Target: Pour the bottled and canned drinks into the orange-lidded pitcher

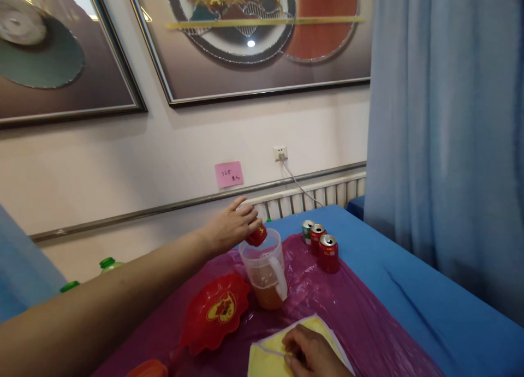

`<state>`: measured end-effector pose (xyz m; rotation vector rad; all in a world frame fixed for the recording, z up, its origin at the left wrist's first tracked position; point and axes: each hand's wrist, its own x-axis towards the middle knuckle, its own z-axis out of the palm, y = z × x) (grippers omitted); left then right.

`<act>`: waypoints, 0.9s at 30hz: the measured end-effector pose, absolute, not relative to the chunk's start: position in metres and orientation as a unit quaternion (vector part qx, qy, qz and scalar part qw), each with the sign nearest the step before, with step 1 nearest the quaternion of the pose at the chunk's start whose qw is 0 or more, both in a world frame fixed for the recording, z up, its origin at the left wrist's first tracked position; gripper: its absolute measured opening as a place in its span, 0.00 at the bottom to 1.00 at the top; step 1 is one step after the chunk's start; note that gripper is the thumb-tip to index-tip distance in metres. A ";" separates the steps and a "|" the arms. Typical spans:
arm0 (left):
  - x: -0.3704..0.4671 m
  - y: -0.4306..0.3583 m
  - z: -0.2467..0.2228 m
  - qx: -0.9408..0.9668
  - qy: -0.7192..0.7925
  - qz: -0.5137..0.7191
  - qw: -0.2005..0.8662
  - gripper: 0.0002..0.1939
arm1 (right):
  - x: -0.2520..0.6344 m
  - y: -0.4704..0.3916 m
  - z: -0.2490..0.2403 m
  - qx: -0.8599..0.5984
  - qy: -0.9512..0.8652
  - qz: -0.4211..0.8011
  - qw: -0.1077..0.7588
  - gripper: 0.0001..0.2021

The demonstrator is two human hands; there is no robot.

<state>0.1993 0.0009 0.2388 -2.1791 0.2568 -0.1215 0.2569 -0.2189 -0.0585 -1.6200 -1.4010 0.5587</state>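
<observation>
1. In the head view, the left hand (235, 225) has its fingers wrapped over a red can (256, 236), tipped at the jug (262, 270)'s rim. The can's mouth is hidden, so any flow cannot be told. Were its opening to drift outside the rim, drink could run down the outside.
2. The fingers lie over the can from above, and the arm reaches far out. A wet or loose hold could let it slip into the jug and splash.
3. The jug stands upright on the purple sheet (352, 306), part-filled with amber liquid, with neither hand on its handle. A knock from the can could rock it, and wrinkles under its base might make that worse.
4. The right hand (313, 352) rests on the yellow cloth (266, 360), fingers bent; whether they pinch it cannot be told. Dragging the cloth might tug the sheet and disturb the jug.
5. The red dish (215, 317) sits just beside the jug, so stray drips could land in it.
6. Three open cans (328, 254) stand close together to the jug's right; pulling the sheet could topple them.
</observation>
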 end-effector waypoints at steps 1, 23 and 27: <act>0.198 0.002 0.239 -0.884 0.102 -0.050 0.453 0.15 | 0.257 -0.219 -0.058 -0.654 -0.568 0.227 0.446 0.11; 0.189 0.007 0.231 -0.936 0.057 -0.083 0.337 0.22 | 0.255 -0.222 -0.055 -0.666 -0.563 0.227 0.434 0.10; 0.167 0.016 0.222 -0.971 -0.084 -0.143 0.171 0.30 | 0.255 -0.223 -0.058 -0.664 -0.568 0.229 0.429 0.10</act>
